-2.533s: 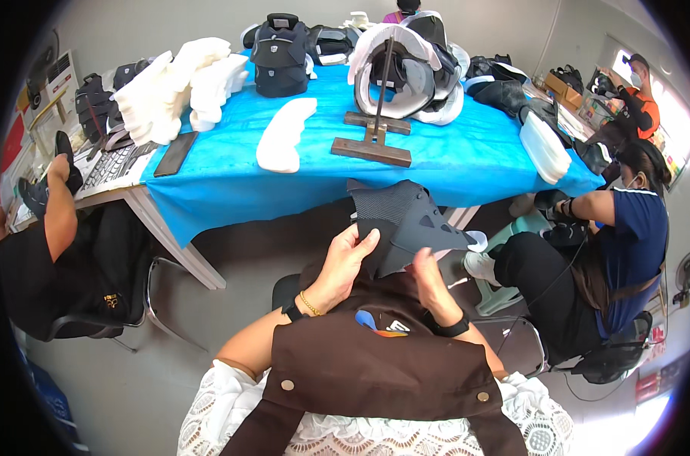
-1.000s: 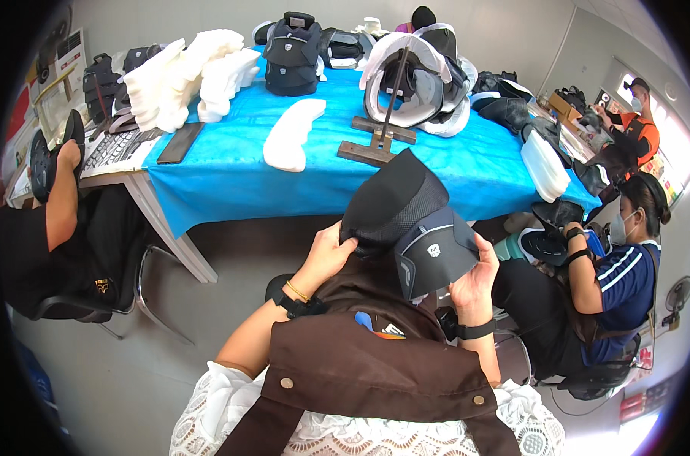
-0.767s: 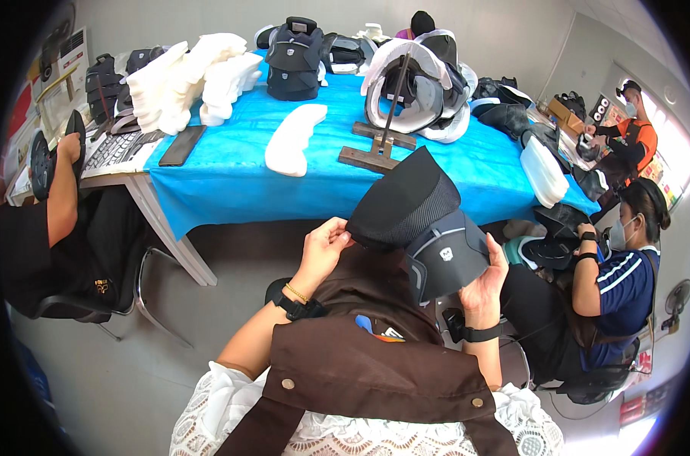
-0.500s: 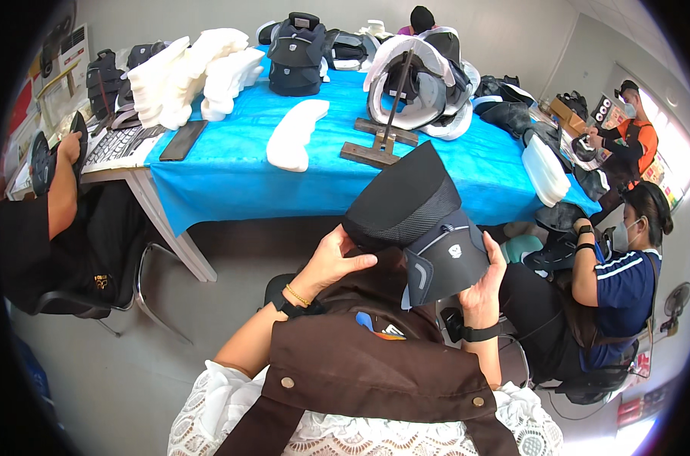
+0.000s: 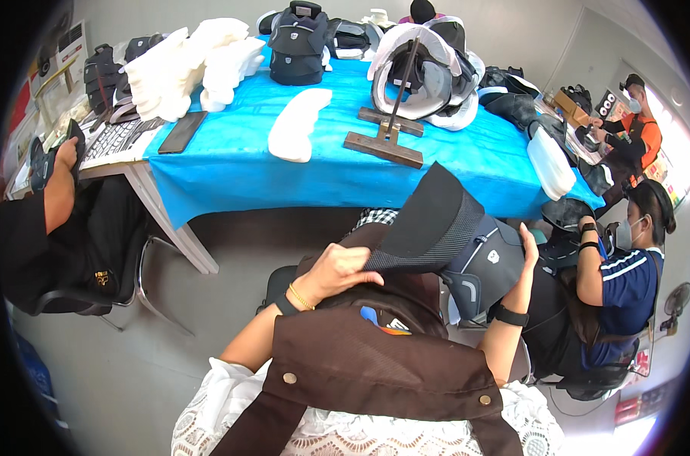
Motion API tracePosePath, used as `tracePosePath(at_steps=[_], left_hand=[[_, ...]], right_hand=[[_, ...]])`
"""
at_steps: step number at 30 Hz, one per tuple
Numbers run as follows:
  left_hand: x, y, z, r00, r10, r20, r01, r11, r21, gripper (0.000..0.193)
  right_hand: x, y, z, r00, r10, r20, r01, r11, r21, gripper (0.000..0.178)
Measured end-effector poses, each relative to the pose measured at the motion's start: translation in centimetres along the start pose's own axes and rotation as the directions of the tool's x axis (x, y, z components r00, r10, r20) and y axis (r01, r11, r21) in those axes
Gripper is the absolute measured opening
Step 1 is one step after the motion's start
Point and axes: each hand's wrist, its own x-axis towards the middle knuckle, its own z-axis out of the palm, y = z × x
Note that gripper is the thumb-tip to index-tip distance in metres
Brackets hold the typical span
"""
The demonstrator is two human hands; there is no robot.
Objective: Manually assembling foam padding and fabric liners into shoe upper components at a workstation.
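Observation:
Above my lap I hold a black and dark grey curved padded fabric piece (image 5: 433,235). A ribbed mesh panel and a small white emblem show on it. My left hand (image 5: 337,272) is closed on its lower left edge, fingers curled and thumb stretched along it. On the other side, my right hand (image 5: 524,266) presses against the grey part, fingers long and upright along the outer face; its thumb is hidden. The piece is tilted, its flat black end raised toward the table.
On the blue-covered table (image 5: 238,178) ahead lie a white foam piece (image 5: 299,125), a wooden stand with a rod (image 5: 384,147), a dark flat bar (image 5: 183,132), white foam stacks (image 5: 158,76) and dark padded pieces (image 5: 297,45). People sit close at left and right (image 5: 626,281); another stands at far right.
Both hands and the padded piece have shifted right and slightly down. My left fingers have curled over its edge, and my right fingers have straightened along its side.

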Motion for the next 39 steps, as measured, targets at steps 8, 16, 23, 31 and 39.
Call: tracePosePath(at_steps=[8,16,23,31,39], left_hand=[[0.7,2.3,-0.6,0.979,-0.183,-0.092,0.204,0.909,0.363,0.039],[6.3,-1.4,-9.9,0.895,-0.107,-0.433,0.388,0.666,0.637,0.048],[8.9,-9.5,-13.9,0.807,-0.442,-0.391,0.583,0.490,0.648,0.048],[8.6,-6.4,-20.4,0.722,-0.272,-0.636,0.573,0.751,0.328,0.038],[13.9,-0.9,-16.5,0.938,0.095,-0.332,0.152,0.752,0.642,0.036]], right_hand=[[1.6,6.5,1.5,0.733,0.672,0.107,-0.653,0.651,0.388,0.059],[-0.1,10.3,2.4,0.722,0.691,-0.013,-0.676,0.709,0.201,0.039],[-0.6,10.6,2.3,0.722,0.692,0.010,-0.680,0.707,0.194,0.043],[-0.8,11.5,1.9,0.715,0.697,-0.043,-0.686,0.713,0.147,0.044],[-0.9,11.8,1.9,0.716,0.698,0.005,-0.690,0.707,0.155,0.043]])
